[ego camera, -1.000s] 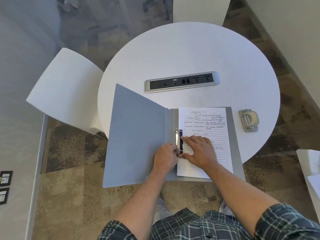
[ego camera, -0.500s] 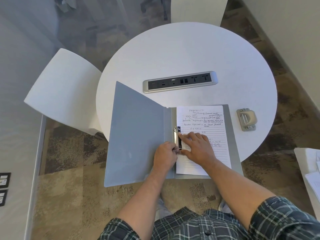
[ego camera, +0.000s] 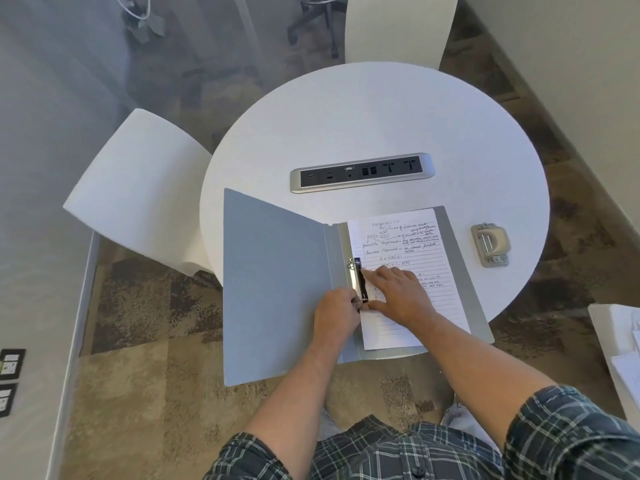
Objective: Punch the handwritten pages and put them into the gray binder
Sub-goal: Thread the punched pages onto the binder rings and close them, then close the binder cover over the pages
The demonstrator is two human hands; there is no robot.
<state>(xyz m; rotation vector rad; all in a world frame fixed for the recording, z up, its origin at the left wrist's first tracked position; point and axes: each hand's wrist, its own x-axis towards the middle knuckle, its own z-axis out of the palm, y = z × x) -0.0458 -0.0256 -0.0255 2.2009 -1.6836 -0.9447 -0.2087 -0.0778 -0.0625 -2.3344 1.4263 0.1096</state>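
On round white table (ego camera: 398, 116), near edge: gray binder (ego camera: 277, 289), open flat, front cover overhanging. Handwritten pages (ego camera: 408, 258) on right half, at metal clip (ego camera: 356, 278). Left hand (ego camera: 337, 317) pinches clip's lower end; right hand (ego camera: 401, 292) flat, fingers spread on pages. Hole punch (ego camera: 490, 244) apart, rightward. Power strip (ego camera: 362, 172) behind.

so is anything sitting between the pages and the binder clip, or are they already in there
Nothing visible stands in the way. The handwritten pages already lie inside the open gray binder, their left edge at the metal clip. The right hand presses the sheet flat while the left hand works the clip's near end.
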